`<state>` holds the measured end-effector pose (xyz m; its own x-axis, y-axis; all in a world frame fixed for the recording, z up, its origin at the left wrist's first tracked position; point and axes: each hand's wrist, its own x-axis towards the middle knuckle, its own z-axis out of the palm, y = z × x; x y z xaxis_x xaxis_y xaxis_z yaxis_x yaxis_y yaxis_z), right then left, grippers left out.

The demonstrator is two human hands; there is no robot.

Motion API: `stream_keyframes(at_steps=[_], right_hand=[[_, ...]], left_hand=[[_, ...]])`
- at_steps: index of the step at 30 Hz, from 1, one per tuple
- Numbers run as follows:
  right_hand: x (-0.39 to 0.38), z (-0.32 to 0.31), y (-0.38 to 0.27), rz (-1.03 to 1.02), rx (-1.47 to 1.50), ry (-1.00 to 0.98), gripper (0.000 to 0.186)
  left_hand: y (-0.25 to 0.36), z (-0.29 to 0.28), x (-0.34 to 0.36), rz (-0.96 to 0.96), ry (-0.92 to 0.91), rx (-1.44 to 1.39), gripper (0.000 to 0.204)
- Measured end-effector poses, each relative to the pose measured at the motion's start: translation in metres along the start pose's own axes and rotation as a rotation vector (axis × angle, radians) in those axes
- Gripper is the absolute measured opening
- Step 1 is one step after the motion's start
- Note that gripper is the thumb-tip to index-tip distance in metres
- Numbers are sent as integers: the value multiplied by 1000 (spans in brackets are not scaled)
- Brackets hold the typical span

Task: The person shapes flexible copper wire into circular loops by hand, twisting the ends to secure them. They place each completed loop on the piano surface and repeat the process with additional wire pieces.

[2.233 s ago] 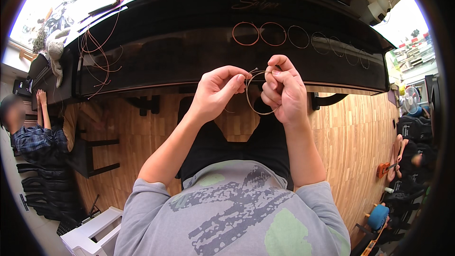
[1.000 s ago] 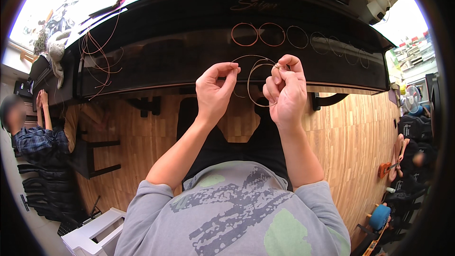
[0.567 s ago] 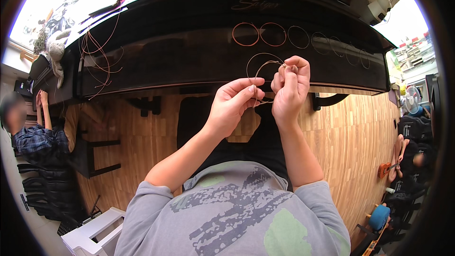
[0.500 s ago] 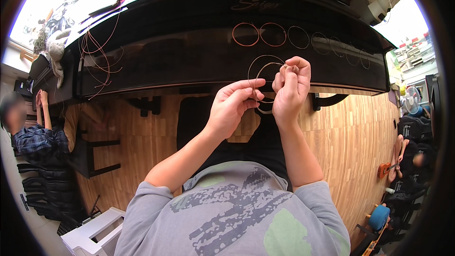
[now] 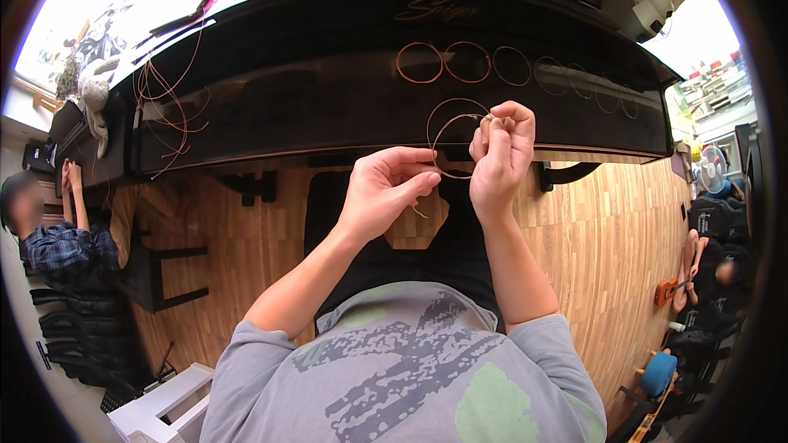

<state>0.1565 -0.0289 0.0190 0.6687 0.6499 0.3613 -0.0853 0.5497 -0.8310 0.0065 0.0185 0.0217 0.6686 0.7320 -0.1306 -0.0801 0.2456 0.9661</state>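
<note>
Between my hands is a thin, pale string (image 5: pixel 444 128) bent into a loop, looking like a guitar string. My right hand (image 5: pixel 497 166) is closed, pinching the loop's upper right part between thumb and fingers. At the loop's lower left, my left hand (image 5: pixel 379 194) has its index finger and thumb about the string. A short pale tail hangs below the left thumb. Beyond my hands, on the glossy black piano (image 5: pixel 312 107), lies a row of coiled strings: copper-coloured rings (image 5: pixel 419 83) on the left, thinner silvery rings (image 5: pixel 511 85) to the right.
Loose, tangled copper-coloured strings (image 5: pixel 170 119) hang over the piano's left end. A person in a plaid shirt (image 5: pixel 61 250) sits at far left beside a black stool (image 5: pixel 156 275). A white stand (image 5: pixel 160 410) is at lower left. At right are a small guitar (image 5: pixel 663 293) and a fan (image 5: pixel 711 174).
My left hand has moved left and slightly down along the loop, and its thumb now lies farther from my right hand. The right hand keeps its pinch almost in place.
</note>
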Motion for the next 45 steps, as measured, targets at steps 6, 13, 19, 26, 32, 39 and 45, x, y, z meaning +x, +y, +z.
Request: stream_keyframes(at_steps=[6, 13, 19, 26, 32, 39, 45], right_hand=[[2, -4, 3, -7, 9, 5, 17], [10, -11, -6, 72, 98, 12, 20], [6, -5, -13, 170, 118, -44, 21], [6, -5, -14, 203, 120, -72, 23], [0, 4, -22, 346, 204, -71, 21], [-10, 13, -19, 382, 212, -107, 19], [-11, 12, -13, 254, 140, -122, 19]], left_hand=[[0, -11, -10, -26, -7, 148, 17], [-4, -27, -24, -2, -5, 198, 14], [-2, -32, -22, 150, 28, 382, 19], [-1, -30, -18, 172, -3, 307, 17], [4, -25, -6, 319, 146, 654, 12], [4, -11, 9, 232, 78, -4, 16], [-10, -1, 12, 181, -86, -566, 18]])
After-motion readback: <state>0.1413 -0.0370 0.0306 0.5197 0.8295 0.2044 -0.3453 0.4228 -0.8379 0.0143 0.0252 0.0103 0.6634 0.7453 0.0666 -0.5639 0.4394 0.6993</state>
